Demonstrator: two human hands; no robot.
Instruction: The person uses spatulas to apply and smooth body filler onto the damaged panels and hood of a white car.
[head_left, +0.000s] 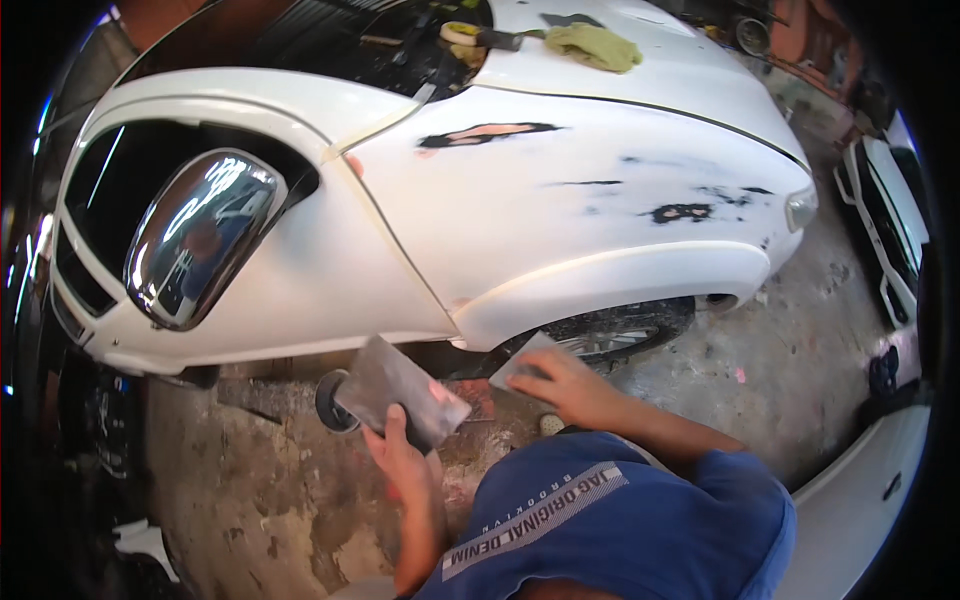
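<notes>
My left hand [402, 462] holds a grey flat plate [385, 385], thumb on its top face. A pinkish smear lies near the plate's right edge. My right hand [565, 385] grips a thin grey flat spreader [530, 352], apart from the plate and to its right. Both hands are below the white car [560, 210], near its front wheel [610, 338]. The fender bears a long dark-edged patch with a pinkish middle [490, 132] and a smaller dark patch [682, 212] nearer the headlight.
A chrome side mirror [205, 240] juts from the car door. A yellowish cloth [595, 47] lies on the hood, beside a tape roll [460, 34]. A round dark-rimmed container [336, 402] is partly behind the plate. Other white vehicle parts [880, 230] stand at the right.
</notes>
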